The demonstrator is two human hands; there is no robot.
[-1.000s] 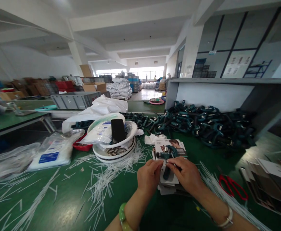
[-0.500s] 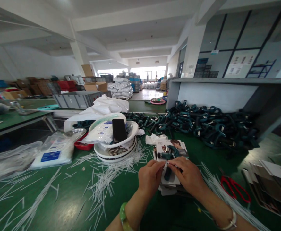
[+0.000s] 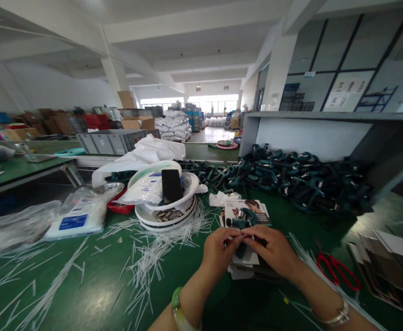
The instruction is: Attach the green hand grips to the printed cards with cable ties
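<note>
two clear plastic bags point(image 3: 17, 227) lie at the far left of our bench point(image 3: 91, 296), well apart from our work, and we can leave them alone. next come loose white strips point(image 3: 149, 264), thickest in front of the white bowl point(image 3: 182, 203) with the dark phone point(image 3: 171, 186); we should mind our left sleeve side so that we drag none along.

then our left hand point(image 3: 217, 255) reaches in, its fingers drawn together in a pinch. just ahead is the teal tool point(image 3: 249, 218), lying on a stack of printed cards point(image 3: 262, 214), its handle partly hidden by our hands. our right hand point(image 3: 275, 250) comes from the other side, its fingers pinched as well, the tips of both hands touching or nearly so. whether something small is caught between them, we cannot tell.

for this fine fingertip work, we judge it best to let the wrists hang loose, move only the tips, and press lightly, so the tool does not roll and the cards do not slide askew. working squarely over the handle should help us see the meeting point.

further right, behind, sits the heap of teal tools point(image 3: 291, 179); nearer us, the red-handled scissors point(image 3: 337, 269) lie beside more strips, which our right forearm should avoid brushing.
</note>
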